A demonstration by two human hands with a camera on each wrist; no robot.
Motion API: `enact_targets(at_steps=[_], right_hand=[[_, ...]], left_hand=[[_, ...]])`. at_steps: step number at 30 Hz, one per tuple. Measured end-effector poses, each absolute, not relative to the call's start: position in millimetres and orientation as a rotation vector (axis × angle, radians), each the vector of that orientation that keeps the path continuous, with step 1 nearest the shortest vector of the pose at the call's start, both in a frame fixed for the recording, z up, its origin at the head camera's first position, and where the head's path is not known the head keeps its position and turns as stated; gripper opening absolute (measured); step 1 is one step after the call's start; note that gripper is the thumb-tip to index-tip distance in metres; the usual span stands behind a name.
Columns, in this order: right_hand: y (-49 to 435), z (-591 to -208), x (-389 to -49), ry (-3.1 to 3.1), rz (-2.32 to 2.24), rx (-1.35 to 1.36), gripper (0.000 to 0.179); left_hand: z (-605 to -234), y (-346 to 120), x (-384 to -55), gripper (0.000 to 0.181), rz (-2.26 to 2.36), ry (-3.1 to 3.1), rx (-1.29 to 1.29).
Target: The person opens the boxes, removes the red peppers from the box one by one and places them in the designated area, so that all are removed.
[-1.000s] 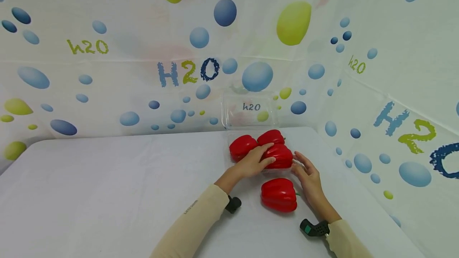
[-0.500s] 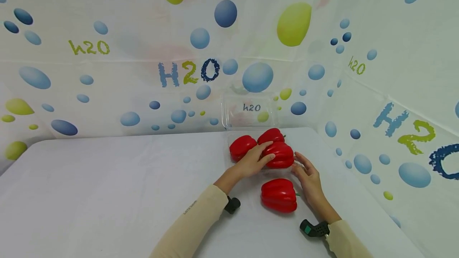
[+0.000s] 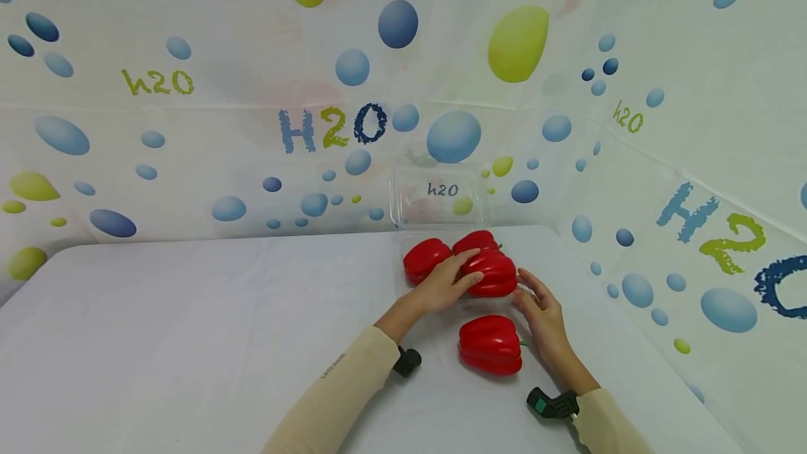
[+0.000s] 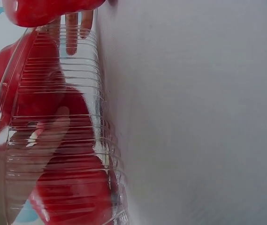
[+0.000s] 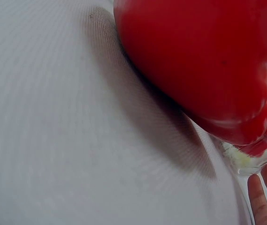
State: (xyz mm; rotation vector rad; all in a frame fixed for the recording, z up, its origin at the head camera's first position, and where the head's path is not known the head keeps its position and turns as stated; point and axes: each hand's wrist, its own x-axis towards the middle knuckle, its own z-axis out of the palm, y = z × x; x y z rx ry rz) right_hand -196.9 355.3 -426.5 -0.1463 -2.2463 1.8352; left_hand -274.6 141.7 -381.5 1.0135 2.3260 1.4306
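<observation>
Three red bell peppers sit in a clear plastic clamshell box (image 3: 400, 279): a left pepper (image 3: 424, 260), a back pepper (image 3: 476, 239) and a front-right pepper (image 3: 496, 275). My left hand (image 3: 441, 287) reaches over the box's front edge and holds the front-right pepper, fingers on top and thumb in front. My right hand (image 3: 547, 317) is at the box's right side, fingers loosely bent beside that pepper and touching the box's edge. In the left wrist view, the left hand's thumb (image 4: 53, 133) shows through the ribbed plastic wall (image 4: 84, 70).
One more red bell pepper (image 3: 490, 345) lies on the white table in front of the box, between my forearms. The box's clear lid (image 3: 412, 195) stands raised against the printed backdrop (image 3: 246, 160). Backdrop cloth also rises along the right side.
The back pepper has shifted slightly, up and then down again. The front-right pepper has edged a little to the right under my left hand. Both hands stay nearly in place.
</observation>
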Motion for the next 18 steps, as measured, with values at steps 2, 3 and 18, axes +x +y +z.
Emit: enact_targets(at_steps=[2, 3, 18], right_hand=[[355.6, -427.0, -196.9, -2.247, 1.836, -0.15, 0.06], [355.8, -427.3, -196.9, -2.248, 1.835, -0.15, 0.06], [356.7, -428.2, -196.9, -2.262, 1.822, -0.151, 0.061]], left_hand=[[-382.3, 142.2, -275.1, 0.059, 1.432, 2.328, 1.02], [-382.6, 142.3, -275.1, 0.06, 1.434, 2.327, 1.023], [-381.9, 140.3, -272.0, 0.061, 1.503, 2.297, 1.06]])
